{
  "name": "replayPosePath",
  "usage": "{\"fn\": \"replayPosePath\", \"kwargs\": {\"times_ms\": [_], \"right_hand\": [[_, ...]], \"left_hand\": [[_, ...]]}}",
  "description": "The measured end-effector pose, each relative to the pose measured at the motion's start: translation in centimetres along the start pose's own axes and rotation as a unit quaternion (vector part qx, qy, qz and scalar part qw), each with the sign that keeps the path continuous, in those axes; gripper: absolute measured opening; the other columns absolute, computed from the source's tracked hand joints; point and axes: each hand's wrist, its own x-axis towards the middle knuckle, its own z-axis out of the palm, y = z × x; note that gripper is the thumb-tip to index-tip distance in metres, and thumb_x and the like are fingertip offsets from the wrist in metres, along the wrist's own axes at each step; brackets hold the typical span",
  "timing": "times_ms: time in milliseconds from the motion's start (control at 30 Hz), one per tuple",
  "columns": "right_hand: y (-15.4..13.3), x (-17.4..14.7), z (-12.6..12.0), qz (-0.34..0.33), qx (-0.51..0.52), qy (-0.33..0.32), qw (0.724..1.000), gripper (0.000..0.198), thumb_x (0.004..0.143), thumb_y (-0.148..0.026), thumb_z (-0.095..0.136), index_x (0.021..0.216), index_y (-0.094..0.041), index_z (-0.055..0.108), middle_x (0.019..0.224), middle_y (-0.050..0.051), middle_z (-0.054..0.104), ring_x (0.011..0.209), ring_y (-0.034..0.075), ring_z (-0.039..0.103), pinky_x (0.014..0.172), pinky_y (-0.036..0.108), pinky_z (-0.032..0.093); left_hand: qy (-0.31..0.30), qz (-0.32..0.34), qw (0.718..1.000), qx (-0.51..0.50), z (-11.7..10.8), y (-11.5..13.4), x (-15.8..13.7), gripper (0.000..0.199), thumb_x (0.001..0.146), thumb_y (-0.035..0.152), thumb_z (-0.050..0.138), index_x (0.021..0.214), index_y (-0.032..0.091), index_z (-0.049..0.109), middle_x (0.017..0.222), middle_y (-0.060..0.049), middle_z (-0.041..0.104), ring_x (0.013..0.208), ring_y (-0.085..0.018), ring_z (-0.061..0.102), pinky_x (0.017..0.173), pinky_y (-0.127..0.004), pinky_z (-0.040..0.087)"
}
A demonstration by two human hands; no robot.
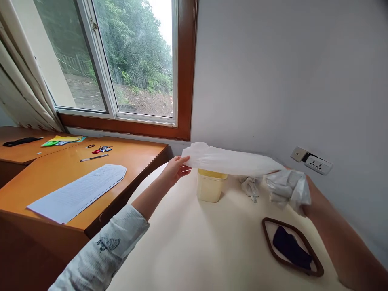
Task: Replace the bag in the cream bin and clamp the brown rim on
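Pinched between the thumb and fingers of my left hand (175, 169) is one end of a long white plastic bag (233, 159), stretched out sideways as a flat strip. At its other end, my right hand (308, 204) grips a clear plastic packet (287, 186) with white rolls inside. The packet covers most of the right fingers. Below the strip, a small pale yellow bin (209, 190) stands upright on the cream table. The strip hides part of the bin's top. A crumpled whitish plastic piece (250, 188) lies to the bin's right.
A brown rounded ring (266, 238) surrounds a dark blue cloth (289, 246) on the cream surface (182, 246). At left, an orange-brown desk (142, 151) bears papers (81, 192), a pen (93, 158) and keys (101, 150). Wall sockets (318, 163) sit at right.
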Motion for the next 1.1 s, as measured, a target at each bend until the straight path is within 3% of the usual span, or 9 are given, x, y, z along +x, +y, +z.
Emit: {"fn": "replayPosePath", "kwargs": {"times_ms": [133, 200, 300, 467, 567, 733, 867, 1000, 1100], "right_hand": [[-0.8, 1.6, -2.5, 0.053, 0.095, -0.063, 0.992, 0.028, 0.058, -0.044, 0.066, 0.056, -0.017, 0.059, 0.057, 0.009, 0.056, 0.055, 0.018, 0.050, 0.051, 0.031, 0.036], [-1.1, 2.2, -3.5, 0.083, 0.078, -0.068, 0.991, 0.031, 0.061, -0.044, 0.065, 0.049, -0.016, 0.056, 0.054, 0.007, 0.054, 0.051, 0.014, 0.046, 0.050, 0.030, 0.033], [-2.0, 3.0, -4.3, 0.099, 0.045, -0.074, 0.991, 0.033, 0.063, -0.037, 0.065, 0.043, -0.015, 0.051, 0.049, 0.002, 0.049, 0.046, 0.008, 0.037, 0.049, 0.028, 0.030], [-4.6, 4.2, -4.4, 0.128, -0.009, -0.100, 0.987, 0.032, 0.064, -0.029, 0.064, 0.041, -0.014, 0.048, 0.046, -0.001, 0.047, 0.044, 0.005, 0.036, 0.048, 0.027, 0.028], [-6.1, 5.2, -4.3, 0.143, -0.052, -0.145, 0.978, 0.032, 0.067, -0.031, 0.061, 0.043, -0.014, 0.048, 0.046, 0.000, 0.048, 0.045, 0.006, 0.039, 0.049, 0.028, 0.029], [-8.2, 7.0, -3.9, 0.125, -0.148, -0.196, 0.961, 0.019, 0.068, -0.026, 0.059, 0.057, -0.012, 0.055, 0.051, -0.001, 0.051, 0.045, 0.006, 0.041, 0.050, 0.027, 0.029], [-9.3, 8.3, -2.3, 0.076, -0.243, -0.217, 0.942, 0.013, 0.065, -0.026, 0.060, 0.069, -0.014, 0.060, 0.063, 0.003, 0.059, 0.050, 0.008, 0.047, 0.050, 0.023, 0.032], [-10.1, 9.0, 0.0, 0.025, -0.305, -0.239, 0.922, 0.010, 0.065, -0.028, 0.059, 0.067, -0.018, 0.061, 0.069, 0.004, 0.061, 0.052, 0.011, 0.049, 0.049, 0.024, 0.034], [-10.3, 9.2, 1.6, 0.026, -0.331, -0.277, 0.902, 0.008, 0.064, -0.026, 0.060, 0.064, -0.018, 0.060, 0.065, 0.004, 0.059, 0.051, 0.012, 0.047, 0.048, 0.025, 0.034]], "left_hand": [[0.004, 0.032, 0.993, 0.116, 1.4, 0.0, 0.6, 0.061, 0.056, 0.031, 0.077, 0.109, 0.024, 0.048, 0.069, 0.001, 0.055, 0.053, -0.011, 0.049, 0.057, -0.025, 0.039], [-0.001, 0.081, 0.967, 0.243, 2.1, -0.1, 0.6, 0.062, 0.060, 0.036, 0.073, 0.116, 0.030, 0.048, 0.074, 0.000, 0.052, 0.063, -0.014, 0.050, 0.065, -0.028, 0.040], [-0.009, 0.139, 0.909, 0.393, 3.2, -0.6, 0.8, 0.039, 0.064, 0.042, 0.067, 0.101, 0.030, 0.061, 0.093, -0.006, 0.049, 0.095, -0.026, 0.047, 0.084, -0.039, 0.036], [-0.042, 0.164, 0.885, 0.433, 4.8, -1.6, 1.3, 0.020, 0.061, 0.042, 0.068, 0.066, 0.023, 0.065, 0.106, -0.010, 0.053, 0.116, -0.035, 0.031, 0.100, -0.049, 0.011], [-0.091, 0.160, 0.876, 0.447, 5.4, -2.0, 1.1, 0.022, 0.064, 0.045, 0.065, 0.062, 0.023, 0.063, 0.084, -0.008, 0.062, 0.108, -0.032, 0.041, 0.101, -0.050, 0.007], [-0.171, 0.138, 0.862, 0.457, 6.3, -2.4, 0.1, 0.023, 0.064, 0.047, 0.064, 0.060, 0.025, 0.062, 0.047, 0.002, 0.056, 0.066, -0.022, 0.055, 0.100, -0.051, 0.007], [-0.196, 0.162, 0.855, 0.452, 6.5, -3.0, -0.2, 0.021, 0.056, 0.041, 0.072, 0.056, 0.023, 0.061, 0.045, 0.003, 0.054, 0.058, -0.019, 0.051, 0.099, -0.049, 0.011], [-0.216, 0.184, 0.846, 0.451, 6.2, -3.3, -0.3, 0.022, 0.059, 0.037, 0.069, 0.049, 0.022, 0.058, 0.048, 0.000, 0.056, 0.062, -0.021, 0.051, 0.099, -0.045, 0.016], [-0.250, 0.189, 0.835, 0.452, 5.6, -3.0, -0.8, 0.023, 0.062, 0.038, 0.067, 0.047, 0.023, 0.057, 0.049, 0.000, 0.056, 0.063, -0.021, 0.051, 0.097, -0.042, 0.023]]}}
